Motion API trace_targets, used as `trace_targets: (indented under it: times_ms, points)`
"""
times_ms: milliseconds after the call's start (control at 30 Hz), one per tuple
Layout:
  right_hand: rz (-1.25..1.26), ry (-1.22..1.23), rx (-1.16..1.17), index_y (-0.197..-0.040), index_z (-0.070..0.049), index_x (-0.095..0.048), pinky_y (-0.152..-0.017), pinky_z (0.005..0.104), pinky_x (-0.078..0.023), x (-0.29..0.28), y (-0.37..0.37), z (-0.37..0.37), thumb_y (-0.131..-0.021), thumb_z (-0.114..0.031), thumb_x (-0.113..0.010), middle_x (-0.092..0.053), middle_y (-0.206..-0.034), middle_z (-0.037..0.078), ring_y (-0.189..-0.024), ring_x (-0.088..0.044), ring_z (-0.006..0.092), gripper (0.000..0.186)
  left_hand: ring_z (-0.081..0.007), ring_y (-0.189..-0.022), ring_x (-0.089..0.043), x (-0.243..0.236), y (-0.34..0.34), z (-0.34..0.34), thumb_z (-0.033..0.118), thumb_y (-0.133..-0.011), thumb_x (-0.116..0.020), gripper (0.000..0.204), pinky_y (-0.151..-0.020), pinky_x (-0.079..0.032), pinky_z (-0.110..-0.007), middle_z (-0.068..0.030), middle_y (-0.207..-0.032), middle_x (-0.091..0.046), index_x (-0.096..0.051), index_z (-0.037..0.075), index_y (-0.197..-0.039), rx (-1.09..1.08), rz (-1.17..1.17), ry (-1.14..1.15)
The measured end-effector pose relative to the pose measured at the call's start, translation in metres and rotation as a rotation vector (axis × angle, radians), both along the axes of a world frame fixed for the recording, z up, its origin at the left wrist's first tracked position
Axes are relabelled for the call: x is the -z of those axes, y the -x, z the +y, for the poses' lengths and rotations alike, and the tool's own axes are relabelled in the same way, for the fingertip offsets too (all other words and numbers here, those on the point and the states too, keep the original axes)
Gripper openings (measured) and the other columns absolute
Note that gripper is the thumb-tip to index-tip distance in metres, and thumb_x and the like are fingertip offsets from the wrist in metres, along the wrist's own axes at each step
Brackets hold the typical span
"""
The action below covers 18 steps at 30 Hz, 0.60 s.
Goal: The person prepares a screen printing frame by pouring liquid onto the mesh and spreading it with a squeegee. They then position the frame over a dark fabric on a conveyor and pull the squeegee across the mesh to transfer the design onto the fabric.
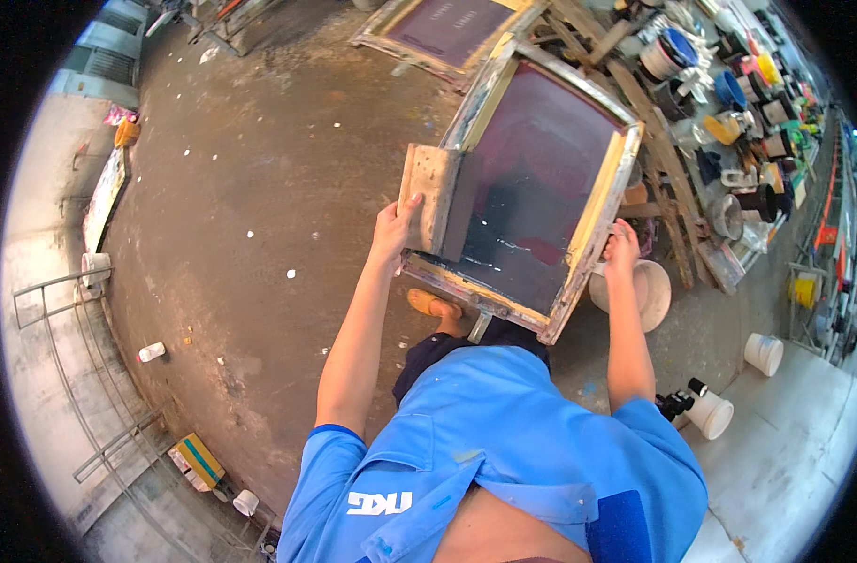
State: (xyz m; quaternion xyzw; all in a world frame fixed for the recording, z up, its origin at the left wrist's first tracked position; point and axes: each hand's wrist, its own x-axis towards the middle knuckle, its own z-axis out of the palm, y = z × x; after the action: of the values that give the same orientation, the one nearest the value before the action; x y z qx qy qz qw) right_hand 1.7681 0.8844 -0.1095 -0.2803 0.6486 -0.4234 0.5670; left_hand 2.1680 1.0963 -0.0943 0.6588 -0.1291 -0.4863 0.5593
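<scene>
A silk-screen printing frame (pixel 541 178) with dark, ink-smeared mesh and paint-stained wooden edges is held tilted in front of me. My left hand (pixel 391 231) is closed on a squeegee (pixel 429 199), its thumb on the flat wooden handle. The squeegee's dark blade lies over the left side of the mesh. Whether the left fingers also touch the frame is hidden. On the other side, my right hand (pixel 622 248) is closed around the frame's right edge near its lower corner. A short metal piece (pixel 480 327) sticks out below the frame's near edge.
Another printing screen (pixel 447 33) lies beyond, beside a wooden rack (pixel 658 159). Many tubs and paint containers (pixel 729 89) crowd the right side. A pale bucket (pixel 649 296) stands by my right forearm; white tubs (pixel 764 354) stand lower right. Small scraps dot the brown floor (pixel 250 169).
</scene>
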Motion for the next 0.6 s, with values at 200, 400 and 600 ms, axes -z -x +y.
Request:
trace_targets:
  times_ms: [200,400,600]
  points:
    - [-0.176,0.102,-0.103,-0.128,-0.009,-0.058,-0.048,0.0215,-0.027,-0.125,-0.114,0.017,-0.099,-0.015,-0.063,-0.036,-0.067,-0.009,-0.054,-0.031,0.0027,0.03,-0.0149,-0.086,-0.067,-0.086,-0.112,0.008,0.047,-0.095,-0.069,0.061,-0.076,-0.055,-0.032,-0.0104,-0.101,-0.07,-0.062,-0.008,-0.12,-0.063,0.019,0.104]
    - [-0.281,0.233,-0.187,-0.132,-0.008,-0.055,-0.051,0.0206,-0.028,-0.165,-0.248,0.001,-0.1,-0.016,-0.061,-0.037,-0.07,-0.009,-0.056,-0.032,0.0021,0.033,-0.0088,-0.073,-0.057,-0.085,-0.236,0.012,0.045,-0.096,-0.069,0.05,-0.063,-0.047,-0.026,-0.0015,-0.089,-0.066,-0.066,-0.003,-0.109,-0.089,-0.183,0.02]
    - [-0.288,0.304,-0.324,-0.129,-0.014,-0.059,-0.053,0.017,-0.033,-0.114,-0.446,-0.038,-0.097,-0.012,-0.063,-0.053,-0.086,-0.007,-0.059,-0.037,0.001,0.032,-0.0037,-0.061,-0.044,-0.105,-0.369,0.024,0.042,-0.099,-0.067,0.031,-0.053,-0.036,-0.024,0.0091,-0.072,-0.049,-0.062,0.012,-0.088,-0.326,-0.221,0.037]
